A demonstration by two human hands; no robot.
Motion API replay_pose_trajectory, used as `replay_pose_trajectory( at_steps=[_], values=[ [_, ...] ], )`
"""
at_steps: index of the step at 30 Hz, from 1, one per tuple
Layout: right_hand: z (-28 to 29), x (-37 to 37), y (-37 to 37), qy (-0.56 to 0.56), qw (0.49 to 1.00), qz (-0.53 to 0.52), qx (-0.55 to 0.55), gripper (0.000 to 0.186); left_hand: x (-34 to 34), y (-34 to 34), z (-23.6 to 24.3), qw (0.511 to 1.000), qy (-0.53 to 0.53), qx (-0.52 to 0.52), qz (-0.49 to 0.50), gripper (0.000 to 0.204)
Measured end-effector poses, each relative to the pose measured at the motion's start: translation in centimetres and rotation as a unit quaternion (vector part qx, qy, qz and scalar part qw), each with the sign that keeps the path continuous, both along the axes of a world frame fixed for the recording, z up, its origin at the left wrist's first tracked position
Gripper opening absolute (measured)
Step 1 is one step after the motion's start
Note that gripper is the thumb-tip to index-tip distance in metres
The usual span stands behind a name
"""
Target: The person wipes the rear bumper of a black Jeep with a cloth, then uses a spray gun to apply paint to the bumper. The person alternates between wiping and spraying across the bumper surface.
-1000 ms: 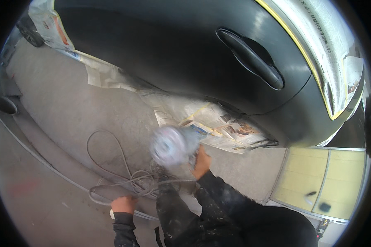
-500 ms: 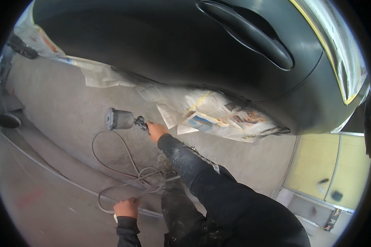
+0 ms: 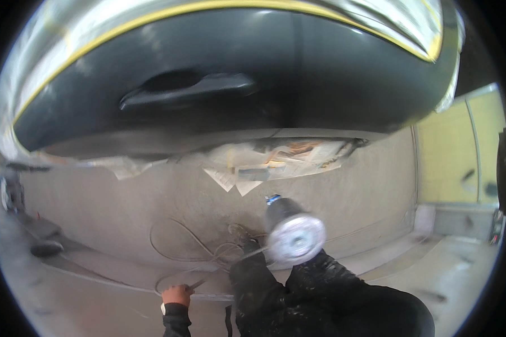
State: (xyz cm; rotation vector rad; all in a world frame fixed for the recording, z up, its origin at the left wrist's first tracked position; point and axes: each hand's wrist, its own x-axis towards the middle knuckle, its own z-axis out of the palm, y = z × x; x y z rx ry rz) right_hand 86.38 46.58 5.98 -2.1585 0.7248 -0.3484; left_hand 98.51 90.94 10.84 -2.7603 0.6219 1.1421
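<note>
A paint spray gun (image 3: pixel 275 200) is held up close in front of me, slightly blurred, the round lid of its cup (image 3: pixel 297 240) facing me. My right hand is hidden behind that cup; the raised gun is in its grip. At lower left, my left hand (image 3: pixel 177 295) is closed around the thin air hose (image 3: pixel 197 285), which runs up toward the gun. Beyond the gun is a dark car door panel (image 3: pixel 320 73) with its door handle (image 3: pixel 208 85), bordered by yellow masking tape (image 3: pixel 168 10).
Masking newspaper (image 3: pixel 287 165) hangs along the panel's lower edge. Clear plastic sheeting (image 3: pixel 45 50) covers the car above the tape. Hose loops (image 3: pixel 180 224) lie on the grey floor (image 3: pixel 107 196) by my feet. Yellowish wall panels (image 3: pixel 447 151) stand at the right.
The spray gun has swung from the left, low beside the panel, to the right and up toward me. My view has shifted along the car. My left hand still grips the hose.
</note>
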Motion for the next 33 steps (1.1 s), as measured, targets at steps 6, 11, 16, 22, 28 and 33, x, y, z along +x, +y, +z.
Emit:
replay_pose_trajectory(
  at_steps=[6, 11, 16, 22, 28, 33],
  values=[
    [3.1, -6.5, -9.3, -0.091, 0.913, -0.227, 0.328, 0.028, 3.1, -0.1, 1.2, 0.992, 0.032, 0.112, -0.057, 0.031],
    [-0.6, -12.7, -20.9, -0.291, 0.752, -0.273, 0.525, 0.025, 4.5, 2.7, -3.3, 0.974, 0.111, 0.195, 0.006, 0.025],
    [-7.4, -18.4, -31.3, -0.426, 0.610, -0.314, 0.590, 0.031, 5.1, 4.6, -4.8, 0.986, 0.097, 0.129, -0.036, 0.021],
    [-15.2, -22.9, -36.3, -0.364, 0.525, -0.559, 0.529, 0.029, 4.6, -2.2, -2.8, 0.983, 0.057, 0.073, -0.156, 0.029],
    [-12.2, -32.9, -34.9, -0.314, 0.529, -0.580, 0.534, 0.033, 1.5, -9.6, -0.8, 0.947, 0.062, 0.295, -0.114, 0.032],
    [-1.9, -43.6, -37.4, -0.337, 0.575, -0.559, 0.493, 0.034, -3.7, -17.4, 2.1, 0.947, -0.033, 0.296, -0.120, 0.036]
  ],
)
